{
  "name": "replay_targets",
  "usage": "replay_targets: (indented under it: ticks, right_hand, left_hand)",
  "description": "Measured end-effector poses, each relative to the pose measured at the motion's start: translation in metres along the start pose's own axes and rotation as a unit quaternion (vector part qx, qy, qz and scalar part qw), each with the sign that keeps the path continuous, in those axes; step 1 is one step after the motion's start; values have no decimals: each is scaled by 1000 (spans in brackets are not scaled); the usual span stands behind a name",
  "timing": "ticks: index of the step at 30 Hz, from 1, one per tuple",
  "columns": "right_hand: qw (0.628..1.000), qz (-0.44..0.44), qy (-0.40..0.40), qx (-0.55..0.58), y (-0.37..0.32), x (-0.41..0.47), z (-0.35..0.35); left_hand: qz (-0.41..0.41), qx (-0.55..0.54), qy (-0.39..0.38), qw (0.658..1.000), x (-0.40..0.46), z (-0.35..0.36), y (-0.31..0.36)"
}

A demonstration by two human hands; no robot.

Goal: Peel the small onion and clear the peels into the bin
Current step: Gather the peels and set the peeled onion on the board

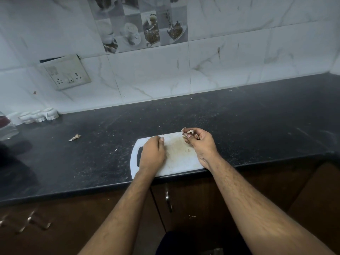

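Note:
A white cutting board (176, 162) lies at the front edge of the black counter. My right hand (201, 144) hovers over the board's right end and pinches a bunch of dry onion peels (187, 133) between its fingertips. Over the board's left part is my left hand (152, 153), fingers curled downward; whether it holds anything is hidden under the palm. One loose peel (74, 137) lies on the counter to the left of the board. Small peel crumbs dot the board's stained middle. Neither an onion nor a bin is in view.
The black counter (257, 126) runs back to a white tiled wall with a socket plate (67, 74). White cups (38, 115) and a glass jar (6, 128) stand at the far left. Brown cabinet doors with a metal handle (168, 198) sit below the counter edge.

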State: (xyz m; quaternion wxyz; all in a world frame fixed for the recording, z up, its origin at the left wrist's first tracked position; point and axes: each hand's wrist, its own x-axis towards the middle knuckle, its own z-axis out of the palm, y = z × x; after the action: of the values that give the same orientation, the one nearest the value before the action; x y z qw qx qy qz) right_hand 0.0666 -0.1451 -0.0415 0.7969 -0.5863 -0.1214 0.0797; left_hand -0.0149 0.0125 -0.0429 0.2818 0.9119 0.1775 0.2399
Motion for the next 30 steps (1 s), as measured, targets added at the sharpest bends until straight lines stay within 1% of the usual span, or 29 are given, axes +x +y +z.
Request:
replay_targets:
  ticks: [1, 2, 4, 6, 8, 10, 12, 14, 17, 19, 21, 22, 24, 26, 28, 30]
  right_hand:
    - [1000, -1, 0, -4, -1, 0, 0]
    - [1000, 0, 0, -7, -1, 0, 0]
    - [1000, 5, 1, -10, -1, 0, 1]
    - [1000, 9, 2, -11, -2, 0, 1]
    - [1000, 10, 4, -14, -2, -1, 2]
    - [1000, 11, 5, -14, -2, -1, 1]
    - [1000, 14, 3, -19, -2, 0, 1]
    - [1000, 10, 5, -27, -2, 0, 1]
    - [998, 9, 11, -61, 1, 1, 1]
    - [997, 4, 14, -73, 1, -1, 2]
    - [997, 2, 16, -82, 1, -1, 2]
    - [996, 0, 19, -90, 1, -1, 3]
    - [992, -6, 22, -123, 0, -1, 4]
    - [973, -41, 38, -226, -1, -4, 3]
    - [925, -89, 58, -365, -3, -10, -2]
    - [878, -108, 63, -462, -4, -14, -9]
  left_hand:
    - [7, -29, -12, 999, -1, -5, -1]
    - [21, -39, -44, 998, -2, -9, -1]
    - [48, -25, -142, 988, -3, -14, -2]
    - [83, 0, -228, 970, -3, -15, -4]
    - [102, -25, -263, 959, -6, -18, -9]
    - [86, -85, -261, 958, -11, -25, -11]
    - [72, -142, -241, 957, -14, -30, -17]
    - [80, -154, -218, 960, -18, -33, -18]
    - [105, -102, -173, 974, -20, -33, -22]
    - [131, -67, -207, 967, -20, -33, -23]
    - [176, -5, -248, 952, -18, -32, -22]
    - [193, 20, -253, 948, -17, -32, -21]
    - [211, 34, -242, 947, -17, -32, -22]
    - [207, 16, -225, 952, -22, -32, -23]
    - [183, -21, -204, 961, -27, -31, -26]
    - [168, -44, -191, 966, -31, -28, -27]
